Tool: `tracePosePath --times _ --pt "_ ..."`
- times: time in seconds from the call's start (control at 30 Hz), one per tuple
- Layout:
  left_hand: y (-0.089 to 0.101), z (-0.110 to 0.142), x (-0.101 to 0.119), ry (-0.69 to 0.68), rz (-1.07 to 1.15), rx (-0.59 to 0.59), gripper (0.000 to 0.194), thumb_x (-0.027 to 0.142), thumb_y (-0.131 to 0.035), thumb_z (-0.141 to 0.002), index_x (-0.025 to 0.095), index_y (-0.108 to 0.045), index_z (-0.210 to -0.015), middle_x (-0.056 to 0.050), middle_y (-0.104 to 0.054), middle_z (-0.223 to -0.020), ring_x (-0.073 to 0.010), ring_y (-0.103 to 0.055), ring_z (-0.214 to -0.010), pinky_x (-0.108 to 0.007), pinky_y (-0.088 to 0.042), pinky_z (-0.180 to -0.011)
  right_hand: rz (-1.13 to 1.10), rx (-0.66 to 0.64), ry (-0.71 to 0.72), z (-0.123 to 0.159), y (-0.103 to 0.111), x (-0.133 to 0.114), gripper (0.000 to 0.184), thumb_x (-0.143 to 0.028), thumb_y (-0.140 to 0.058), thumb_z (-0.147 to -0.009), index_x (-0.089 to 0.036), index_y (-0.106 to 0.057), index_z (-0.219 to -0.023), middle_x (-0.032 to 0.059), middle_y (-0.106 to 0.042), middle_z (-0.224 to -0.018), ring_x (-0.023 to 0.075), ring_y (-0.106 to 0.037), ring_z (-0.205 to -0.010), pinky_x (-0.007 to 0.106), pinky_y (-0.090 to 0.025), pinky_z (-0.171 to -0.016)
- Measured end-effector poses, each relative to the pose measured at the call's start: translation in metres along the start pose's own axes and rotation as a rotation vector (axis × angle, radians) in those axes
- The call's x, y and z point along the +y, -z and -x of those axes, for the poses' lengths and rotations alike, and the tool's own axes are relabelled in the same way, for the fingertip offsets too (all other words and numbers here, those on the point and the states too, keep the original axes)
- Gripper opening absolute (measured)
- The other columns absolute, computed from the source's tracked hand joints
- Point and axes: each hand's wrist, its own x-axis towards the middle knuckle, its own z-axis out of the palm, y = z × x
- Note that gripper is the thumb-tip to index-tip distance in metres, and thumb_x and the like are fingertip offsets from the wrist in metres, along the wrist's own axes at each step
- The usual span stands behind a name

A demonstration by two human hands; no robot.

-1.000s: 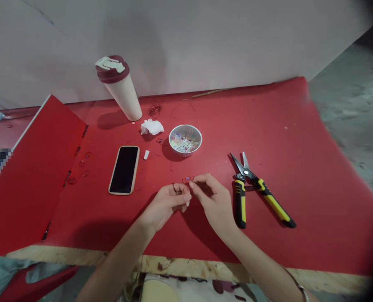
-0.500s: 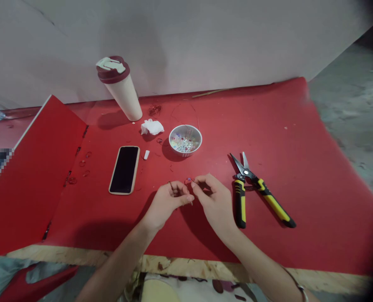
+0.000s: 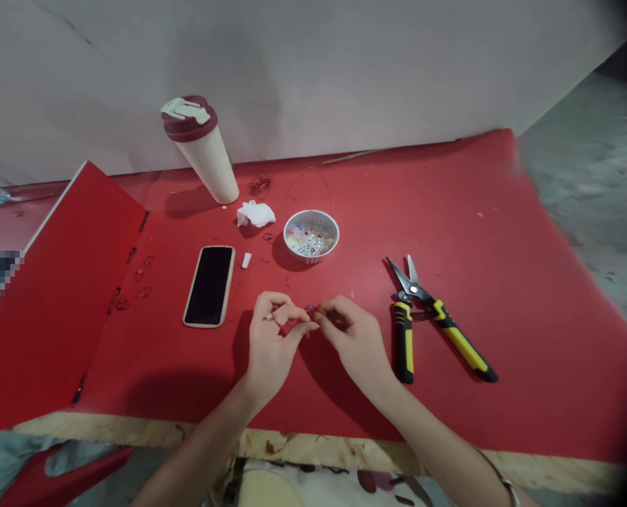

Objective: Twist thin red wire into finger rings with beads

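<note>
Near the front middle of the table, my left hand point(image 3: 272, 343) and my right hand point(image 3: 354, 333) meet fingertip to fingertip. A small loop of thin dark red wire with a bluish-purple bead point(image 3: 309, 308) shows between them. My right thumb and index finger are pinched on this beaded wire ring. The left thumb and index finger close at its near side, seemingly on the wire, though the fingers hide most of it. Beyond the hands stands a small perforated metal bowl point(image 3: 292, 245) with pale, colourful beads. Yellow-and-black shears point(image 3: 413, 290) lie with blades apart beside my right hand.
A phone point(image 3: 209, 286) lies left of my hands, a white scrap point(image 3: 246, 260) beside it. Farther back are a crumpled tissue point(image 3: 255, 213), a tumbler point(image 3: 208, 158) and tangled wire point(image 3: 260, 185). Several wire rings point(image 3: 122, 304) lie near an upright red board point(image 3: 54, 303).
My left hand has turned more upright, its fingers curling in toward the right fingertips. My right hand has shifted slightly left with the beaded wire ring.
</note>
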Motion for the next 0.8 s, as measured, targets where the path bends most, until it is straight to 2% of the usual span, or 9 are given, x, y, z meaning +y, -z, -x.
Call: tracePosePath --times 0.13,0.27,0.47,0.7,0.8 --pt "0.0 0.002 -0.006 -0.146 -0.126 0.113 0.011 0.025 -0.069 -0.074 0.019 -0.063 -0.066 -0.001 -0.046 -0.085 -0.0121 -0.052 -0.071 -0.026 -0.049 -0.064 -0.09 -0.058 -0.047 0.003 -0.002 -0.001 0.01 -0.024 -0.054 -0.076 -0.019 -0.055 -0.067 0.0005 -0.059 -0.068 0.0155 -0.052 -0.065 0.027 -0.041 -0.061" --pt "0.002 0.004 -0.01 -0.218 -0.243 0.113 0.009 0.025 -0.066 -0.077 0.021 -0.066 -0.07 -0.002 -0.049 -0.085 -0.0152 -0.052 -0.079 -0.03 -0.048 -0.072 -0.158 -0.042 -0.048 0.003 -0.001 -0.001 0.011 -0.026 -0.055 -0.076 -0.019 -0.055 -0.068 0.0001 -0.057 -0.067 0.0153 -0.052 -0.065 0.027 -0.041 -0.06" --pt "0.0 0.004 -0.014 -0.083 -0.192 0.042 0.011 0.026 -0.064 -0.078 0.022 -0.065 -0.068 -0.002 -0.052 -0.084 -0.0174 -0.052 -0.082 -0.033 -0.046 -0.076 -0.129 0.009 0.008 0.003 0.001 -0.004 0.011 -0.024 -0.054 -0.078 -0.019 -0.056 -0.068 0.0006 -0.058 -0.068 0.0155 -0.052 -0.066 0.027 -0.042 -0.061" --pt "-0.001 -0.003 -0.001 0.129 0.073 -0.007 0.016 0.018 -0.066 -0.073 0.019 -0.058 -0.059 0.0 -0.048 -0.078 -0.0127 -0.052 -0.07 -0.027 -0.047 -0.065 -0.083 0.028 0.074 0.005 -0.001 -0.004 0.011 -0.018 -0.053 -0.079 -0.02 -0.056 -0.069 -0.0008 -0.055 -0.067 0.0135 -0.05 -0.062 0.025 -0.04 -0.057" --pt "0.003 -0.006 0.002 0.102 0.01 -0.069 0.008 0.018 -0.07 -0.069 0.02 -0.062 -0.068 0.0 -0.052 -0.079 -0.0148 -0.054 -0.076 -0.028 -0.045 -0.071 -0.066 0.059 0.099 0.005 0.001 -0.005 0.01 -0.017 -0.053 -0.079 -0.02 -0.055 -0.07 -0.0005 -0.056 -0.069 0.0137 -0.052 -0.063 0.025 -0.042 -0.058"
